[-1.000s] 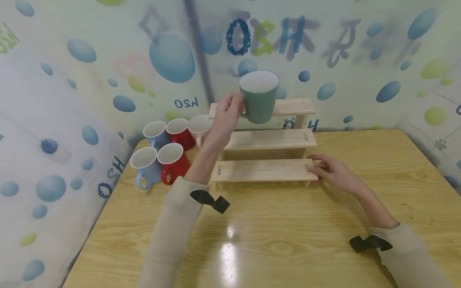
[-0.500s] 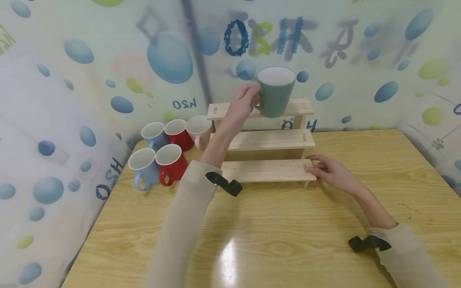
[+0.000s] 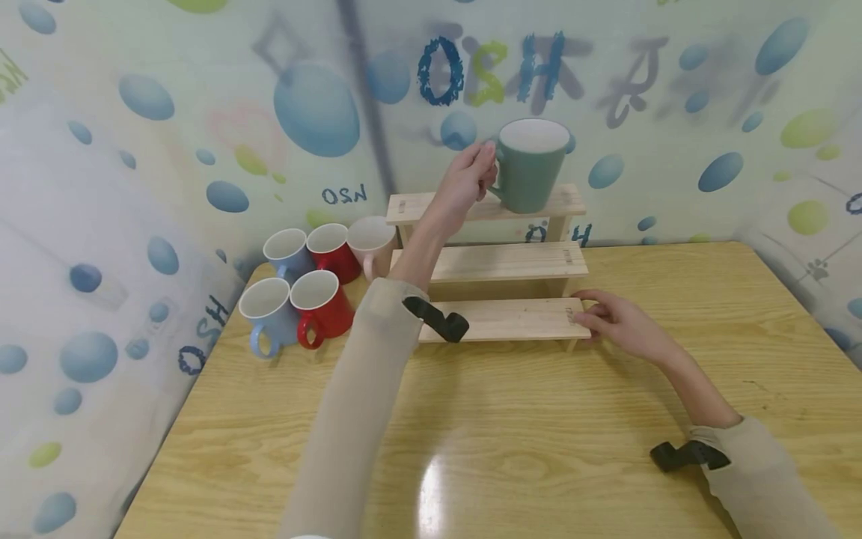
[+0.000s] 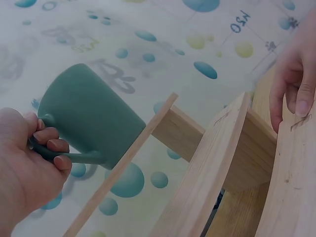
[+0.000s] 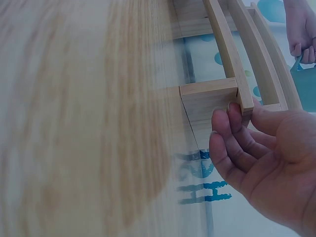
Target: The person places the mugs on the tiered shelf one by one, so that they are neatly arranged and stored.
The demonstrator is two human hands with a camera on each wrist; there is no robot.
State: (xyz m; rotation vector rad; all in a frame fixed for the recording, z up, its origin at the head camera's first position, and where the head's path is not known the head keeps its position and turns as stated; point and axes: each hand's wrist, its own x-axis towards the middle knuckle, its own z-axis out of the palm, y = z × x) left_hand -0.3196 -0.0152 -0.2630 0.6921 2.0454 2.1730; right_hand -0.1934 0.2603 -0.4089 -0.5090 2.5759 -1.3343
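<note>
A green mug (image 3: pixel 532 168) with a white inside is upright at the right part of the top board of a three-step wooden rack (image 3: pixel 501 322). My left hand (image 3: pixel 465 180) grips its handle (image 4: pixel 74 157), fingers curled through it. In the left wrist view the mug's base meets the top board's edge; whether it rests on the board I cannot tell. My right hand (image 3: pixel 622 326) pinches the right end of the lowest board, thumb on top and fingers beneath, as the right wrist view shows around the board end (image 5: pixel 244 101).
Left of the rack several mugs stand grouped on the wooden table (image 3: pixel 525 434): a blue mug (image 3: pixel 269 311) and a red mug (image 3: pixel 322 303) in front, another blue mug (image 3: pixel 289 254), a red mug (image 3: pixel 337 254) and a pale pink mug (image 3: pixel 373 247) behind. A patterned wall backs the table.
My left hand has carried the green mug to the right and slightly upward in the head view, along the top board. My right hand has stayed on the lowest board's end.
</note>
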